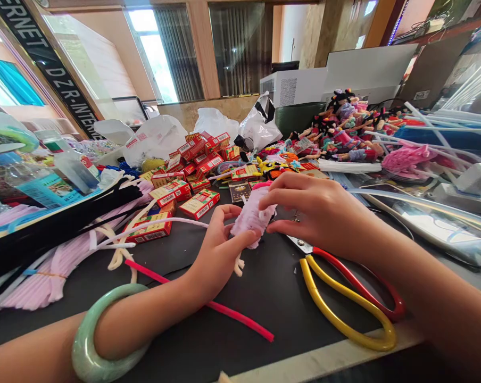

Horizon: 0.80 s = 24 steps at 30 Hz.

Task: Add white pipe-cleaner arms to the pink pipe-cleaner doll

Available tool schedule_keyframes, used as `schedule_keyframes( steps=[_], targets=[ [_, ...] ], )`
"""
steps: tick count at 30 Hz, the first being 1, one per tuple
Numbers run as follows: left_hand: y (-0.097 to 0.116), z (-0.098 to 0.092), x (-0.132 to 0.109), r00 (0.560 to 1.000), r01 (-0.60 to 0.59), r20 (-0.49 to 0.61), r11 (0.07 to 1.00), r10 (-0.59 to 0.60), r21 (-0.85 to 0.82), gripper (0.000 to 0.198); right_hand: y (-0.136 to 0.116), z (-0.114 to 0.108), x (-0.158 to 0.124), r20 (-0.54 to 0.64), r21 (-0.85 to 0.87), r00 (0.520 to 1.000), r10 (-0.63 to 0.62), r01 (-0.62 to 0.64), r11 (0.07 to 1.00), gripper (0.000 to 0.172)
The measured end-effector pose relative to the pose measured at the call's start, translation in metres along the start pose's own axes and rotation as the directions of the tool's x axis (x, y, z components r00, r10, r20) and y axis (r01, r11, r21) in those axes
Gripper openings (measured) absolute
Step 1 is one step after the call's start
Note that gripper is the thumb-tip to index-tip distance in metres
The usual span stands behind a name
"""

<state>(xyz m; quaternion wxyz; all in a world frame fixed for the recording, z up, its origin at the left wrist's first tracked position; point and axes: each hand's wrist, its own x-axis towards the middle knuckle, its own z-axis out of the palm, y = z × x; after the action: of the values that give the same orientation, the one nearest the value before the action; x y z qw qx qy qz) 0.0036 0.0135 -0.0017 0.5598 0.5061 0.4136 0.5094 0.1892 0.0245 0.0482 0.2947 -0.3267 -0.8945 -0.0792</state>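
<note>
My left hand [220, 242] pinches a fuzzy pale lilac piece of bent pipe cleaners [251, 218], its thumb across the lower end. A long pale pipe cleaner [172, 219] runs leftward from that hand, and cream-coloured ends [239, 265] hang below it. My right hand [304, 205] has its fingers and thumb curved around the piece's right side. A bit of bright pink shows at the top of the piece. Under my left forearm lies a bright pink pipe cleaner [240, 317]. Scissors with one red and one yellow handle [346, 303] lie below my right hand.
Red and yellow small boxes [200, 204] are heaped behind my hands. Bundles of black [65, 229] and pink pipe cleaners [44, 282] lie at left beside plastic bottles [67, 162]. Small colourful dolls [344, 133] are piled at back right. The table edge [324, 361] is in front.
</note>
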Motion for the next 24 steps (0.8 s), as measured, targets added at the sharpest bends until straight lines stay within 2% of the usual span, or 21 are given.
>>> schedule_keyframes(
  steps=[13,17,24],
  targets=[
    [-0.0003,-0.0001,-0.0001,1.0,0.007,0.002,1.0,-0.007,0.014,0.044,-0.0003,-0.0015,-0.001,-0.048,-0.024,0.999,-0.01,0.009,1.0,0.017],
    [-0.0025,-0.0015,0.0009,1.0,0.006,-0.003,1.0,-0.006,0.021,0.042,-0.0017,-0.0013,0.0002,-0.103,-0.013,0.995,-0.003,0.002,1.0,0.004],
    [-0.0024,-0.0026,0.0022,1.0,0.011,-0.013,1.0,-0.01,0.028,0.045,-0.0044,-0.0029,0.0004,-0.162,-0.033,0.981,0.111,-0.117,0.993,0.01]
  ],
)
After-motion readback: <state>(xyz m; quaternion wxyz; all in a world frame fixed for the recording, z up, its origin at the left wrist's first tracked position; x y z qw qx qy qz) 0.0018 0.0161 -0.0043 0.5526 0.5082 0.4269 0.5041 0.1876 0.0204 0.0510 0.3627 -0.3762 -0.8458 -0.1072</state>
